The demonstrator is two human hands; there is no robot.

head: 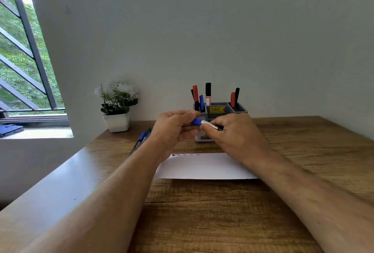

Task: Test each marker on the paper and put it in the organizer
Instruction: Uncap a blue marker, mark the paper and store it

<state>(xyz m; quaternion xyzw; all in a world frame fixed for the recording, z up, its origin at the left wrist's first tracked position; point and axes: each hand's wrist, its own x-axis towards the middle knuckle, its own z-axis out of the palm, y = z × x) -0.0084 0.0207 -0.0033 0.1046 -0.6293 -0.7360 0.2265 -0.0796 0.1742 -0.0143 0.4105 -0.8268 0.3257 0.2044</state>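
Observation:
A blue-capped marker with a white barrel is held level above the desk, in front of the organizer. My left hand pinches its blue cap end. My right hand grips the barrel, whose dark tail sticks out between the fingers. The grey organizer stands by the wall with several red, black and blue markers upright in it; its lower part is hidden behind my hands. A white paper lies flat below my hands, with small test marks along its far edge.
Loose markers lie on the wooden desk left of my left wrist. A white pot with white flowers stands at the back left corner. A window with bars is on the left; the wall is close behind.

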